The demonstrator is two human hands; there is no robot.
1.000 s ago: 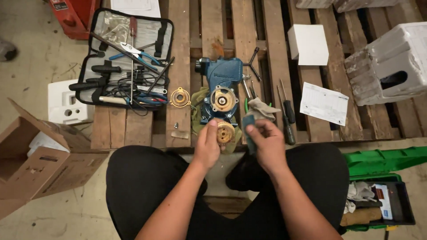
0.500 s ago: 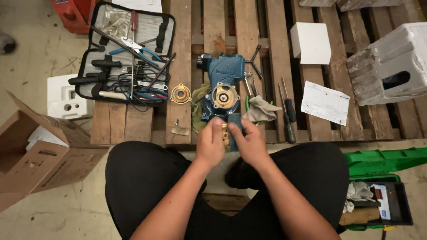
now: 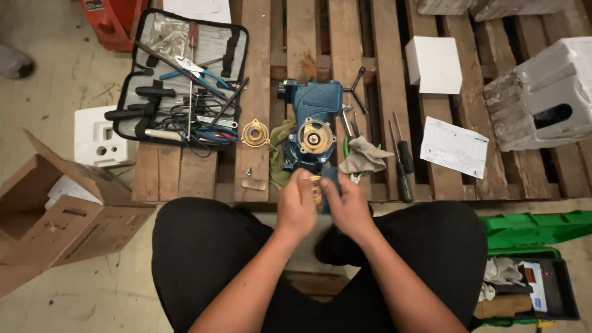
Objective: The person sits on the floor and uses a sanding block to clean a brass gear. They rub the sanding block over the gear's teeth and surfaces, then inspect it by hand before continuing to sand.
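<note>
Since a moment ago both my hands, left hand [image 3: 297, 206] and right hand [image 3: 348, 206], have closed together grasping the small brass part [image 3: 316, 190] just below the blue pump body [image 3: 313, 126], steadying it.

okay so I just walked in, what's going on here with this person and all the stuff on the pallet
A person sits at the edge of a wooden pallet, both hands together over their lap. The left hand and right hand hold a small brass part between them. Just beyond the hands lies a blue pump body with a brass fitting in it, beside a grey rag, screwdrivers and a loose brass ring. An open tool case lies to the left.
</note>
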